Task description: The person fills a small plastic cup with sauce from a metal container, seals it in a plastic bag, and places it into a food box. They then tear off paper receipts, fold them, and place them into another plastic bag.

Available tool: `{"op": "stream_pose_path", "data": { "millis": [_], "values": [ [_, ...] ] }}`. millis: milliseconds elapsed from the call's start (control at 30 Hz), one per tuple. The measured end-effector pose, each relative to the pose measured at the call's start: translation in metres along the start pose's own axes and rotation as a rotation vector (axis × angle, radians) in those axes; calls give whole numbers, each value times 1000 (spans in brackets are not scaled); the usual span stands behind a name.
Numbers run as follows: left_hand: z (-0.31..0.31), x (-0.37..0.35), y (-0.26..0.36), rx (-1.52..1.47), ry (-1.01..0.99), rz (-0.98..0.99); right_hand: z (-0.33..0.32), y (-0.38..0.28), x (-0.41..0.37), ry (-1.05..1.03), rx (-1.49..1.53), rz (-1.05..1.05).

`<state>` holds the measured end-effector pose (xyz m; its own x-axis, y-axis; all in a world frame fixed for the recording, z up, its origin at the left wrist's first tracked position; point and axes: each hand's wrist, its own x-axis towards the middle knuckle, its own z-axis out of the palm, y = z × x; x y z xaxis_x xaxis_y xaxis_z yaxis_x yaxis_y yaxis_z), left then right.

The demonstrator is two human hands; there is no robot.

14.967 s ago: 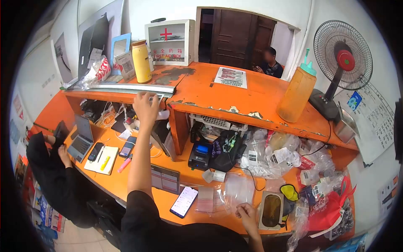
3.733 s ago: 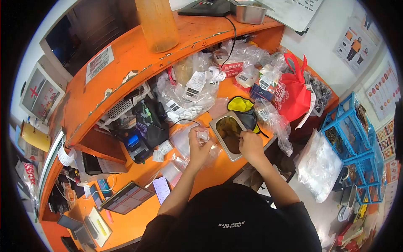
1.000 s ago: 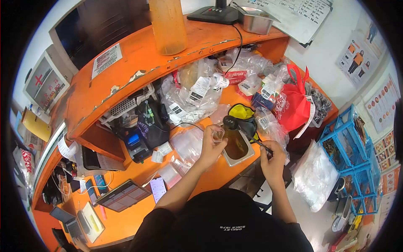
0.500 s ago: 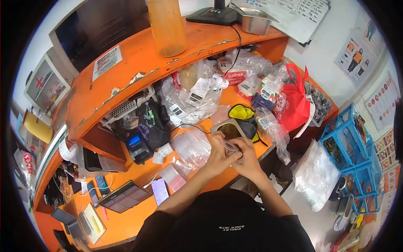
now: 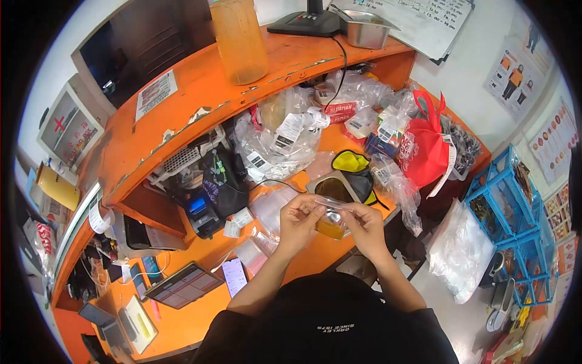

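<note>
Parted, L hand (image 5: 297,216), R hand (image 5: 366,225), bag (image 5: 331,222) btwn

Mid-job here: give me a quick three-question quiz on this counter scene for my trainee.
1. True or false: the left hand and the right hand both grip the small clear bag.
2. What sits on the counter just beyond that bag? A) a steel pan of dark sauce B) a kettle C) a keyboard
3. Fill in: the tote bag with handles, to the right among the plastic packets, is coloured ___.

Key: 1 true; 2 A; 3 red.
</note>
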<state>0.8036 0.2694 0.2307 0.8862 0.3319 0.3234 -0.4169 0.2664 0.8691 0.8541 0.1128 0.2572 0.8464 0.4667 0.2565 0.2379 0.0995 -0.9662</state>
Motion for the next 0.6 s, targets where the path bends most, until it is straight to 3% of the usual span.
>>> {"op": "stream_pose_path", "data": {
  "millis": [167,267,333,400,500,600],
  "values": [
    [-2,-1,3,-79,6,-49,1,-10,-5,35,-34,-17],
    [-1,-6,7,86,66,-78,2,-13,-7,55,-211,-152],
    [2,-6,8,30,70,-29,3,-11,-9,75,-281,-311],
    [4,-6,7,-24,89,26,3,-11,-10,71,-256,-284],
    [3,-8,4,-145,108,-81,-2,-19,-7,13,-304,-266],
    [13,-17,7,76,-9,-71,7,-26,-6,-7,-496,-291]
  ]
}}
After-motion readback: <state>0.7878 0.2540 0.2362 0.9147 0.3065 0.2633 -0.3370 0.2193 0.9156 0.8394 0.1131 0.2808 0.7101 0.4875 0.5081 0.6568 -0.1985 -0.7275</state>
